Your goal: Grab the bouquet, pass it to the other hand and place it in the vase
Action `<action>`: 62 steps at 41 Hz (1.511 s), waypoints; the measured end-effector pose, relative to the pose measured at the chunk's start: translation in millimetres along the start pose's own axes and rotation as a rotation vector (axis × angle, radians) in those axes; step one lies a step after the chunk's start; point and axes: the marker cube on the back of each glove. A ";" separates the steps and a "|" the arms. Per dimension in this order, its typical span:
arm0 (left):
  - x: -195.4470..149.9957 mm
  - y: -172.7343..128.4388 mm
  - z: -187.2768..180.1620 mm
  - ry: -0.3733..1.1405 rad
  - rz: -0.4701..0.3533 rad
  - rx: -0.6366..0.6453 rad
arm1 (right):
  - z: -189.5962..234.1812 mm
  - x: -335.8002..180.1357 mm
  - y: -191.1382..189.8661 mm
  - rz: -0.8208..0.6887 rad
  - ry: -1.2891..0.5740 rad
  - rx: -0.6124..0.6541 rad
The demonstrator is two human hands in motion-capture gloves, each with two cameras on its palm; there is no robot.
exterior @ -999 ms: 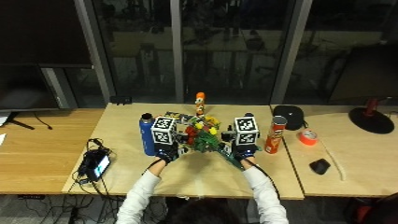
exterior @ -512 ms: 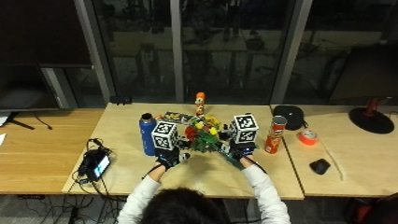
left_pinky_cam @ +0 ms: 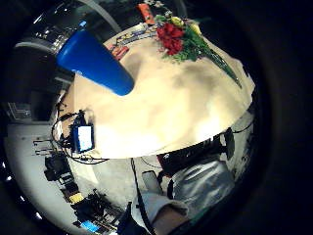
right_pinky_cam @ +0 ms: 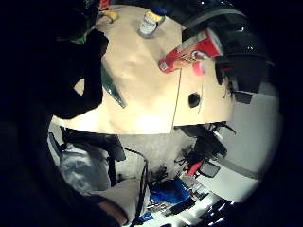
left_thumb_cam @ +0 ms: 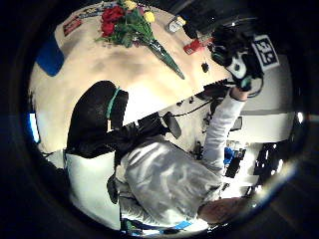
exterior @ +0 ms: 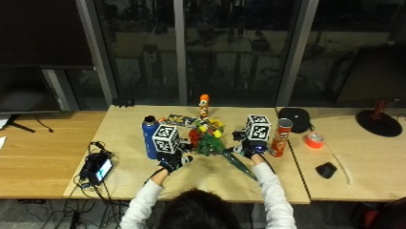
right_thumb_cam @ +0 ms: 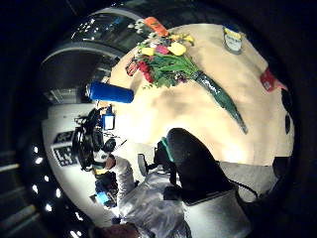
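The bouquet (exterior: pixel 211 143) lies on the counter (exterior: pixel 126 176) between my hands, blooms far, stem slanting toward my right hand (exterior: pixel 252 149), which is nearer. Neither it nor my left hand (exterior: pixel 170 162) holds anything; I cannot tell their fingers.

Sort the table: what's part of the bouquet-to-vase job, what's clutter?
Job:
bouquet, lying on the table
orange vase, behind the bouquet
left hand
right hand

Clutter:
blue bottle
red chip can
tape roll
black mouse
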 end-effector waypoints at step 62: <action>-11.6 -53.0 -49.4 0.552 0.015 0.152 | 39.3 -6.1 -54.1 0.142 -0.591 0.642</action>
